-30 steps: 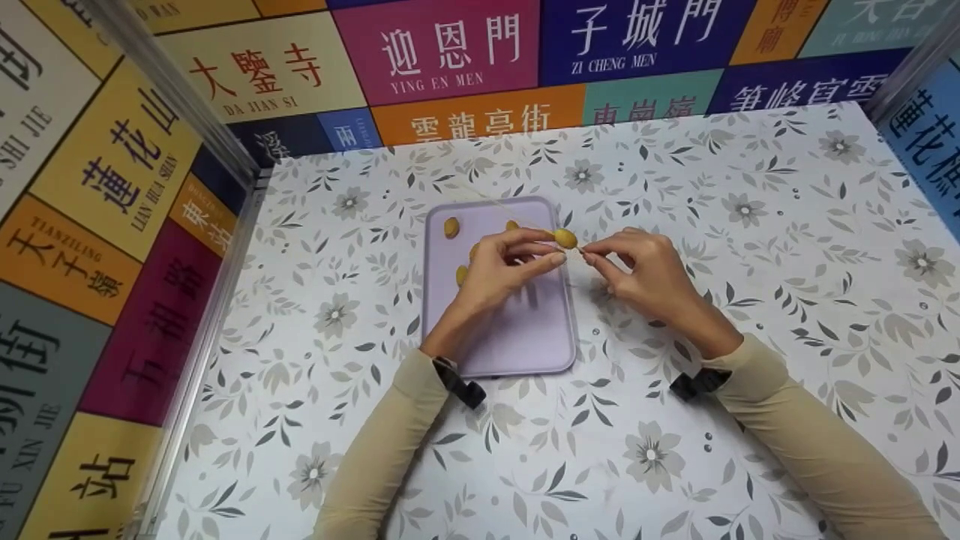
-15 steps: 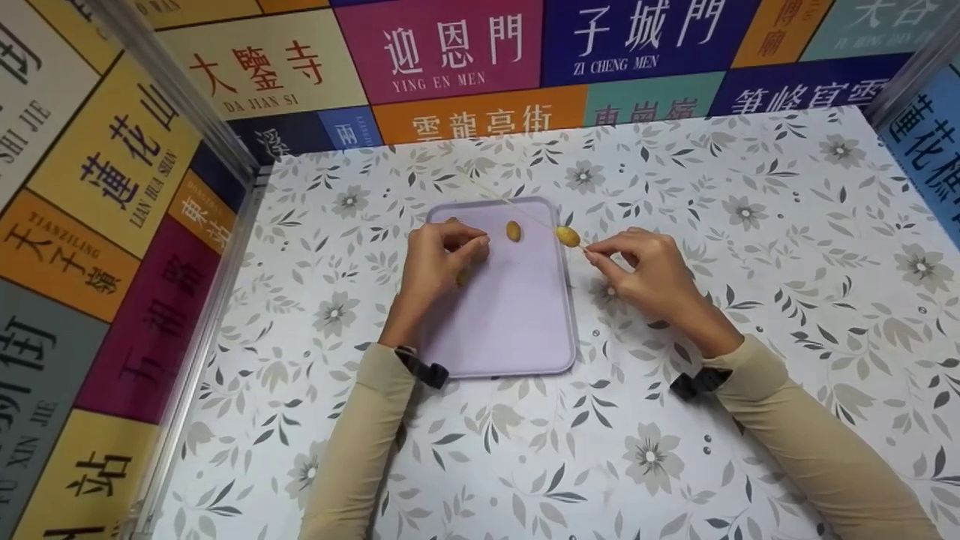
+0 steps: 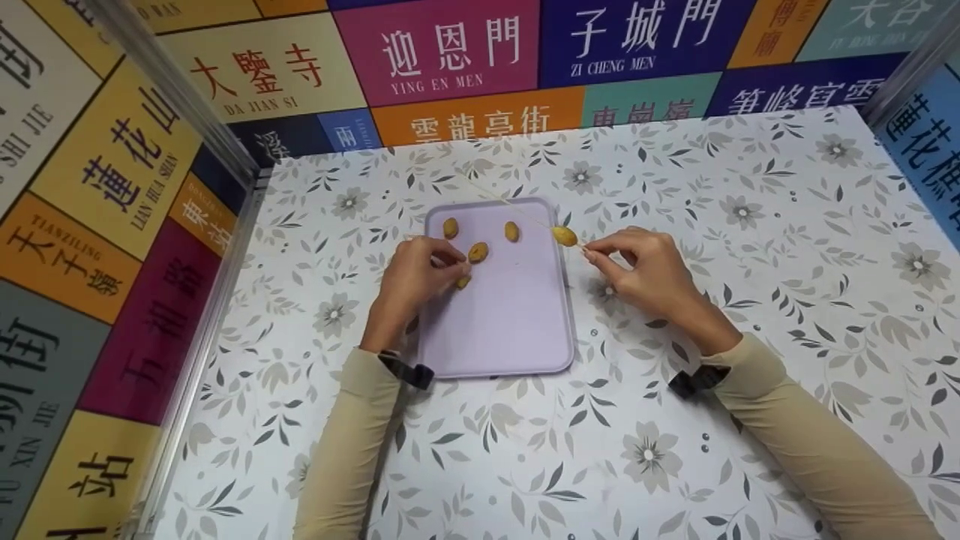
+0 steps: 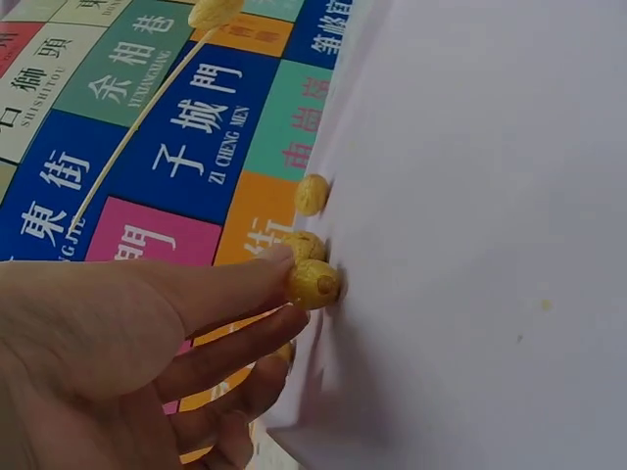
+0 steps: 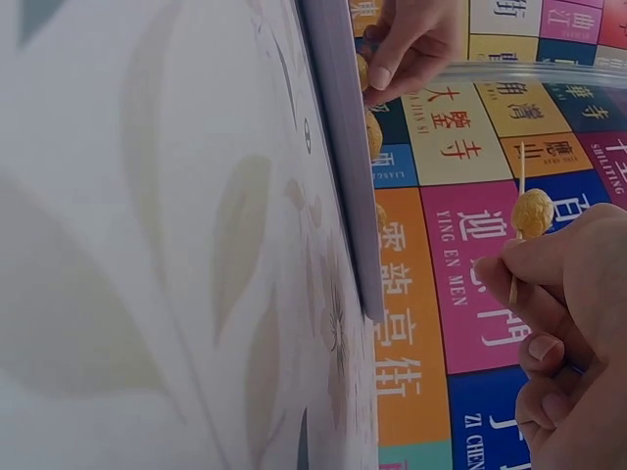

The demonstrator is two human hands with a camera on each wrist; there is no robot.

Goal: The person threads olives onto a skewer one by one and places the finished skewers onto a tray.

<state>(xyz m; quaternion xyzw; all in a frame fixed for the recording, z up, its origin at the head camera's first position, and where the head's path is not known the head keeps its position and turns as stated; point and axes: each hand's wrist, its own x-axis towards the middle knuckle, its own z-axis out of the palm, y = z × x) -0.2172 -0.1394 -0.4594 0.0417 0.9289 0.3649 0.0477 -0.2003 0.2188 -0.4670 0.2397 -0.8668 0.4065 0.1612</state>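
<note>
My left hand (image 3: 414, 279) is over the left side of the lavender tray (image 3: 510, 326). Its thumb and fingertips pinch a small yellow oval fruit (image 4: 315, 285), partly hidden by the fingers in the head view. Thumb and index finger of my right hand (image 3: 646, 270), right of the tray, pinch a thin wooden skewer (image 3: 504, 199) near its end. One yellow-brown fruit (image 3: 564, 236) is threaded on the skewer just beyond those fingertips. The skewer's long free end points up and left over the tray's far edge.
Three more fruits lie on the tray: one near the far left corner (image 3: 450, 228), a wrinkled one (image 3: 478, 253) beside my left fingertips and another (image 3: 511, 231) near the far edge. A flower-patterned cloth (image 3: 649, 454) lies beneath. Panels with large lettering (image 3: 450, 49) stand behind and left.
My left hand has left the skewered fruit, moved left over the tray and come down and nearer to a fruit at its left side. My right hand keeps the skewer nearly still.
</note>
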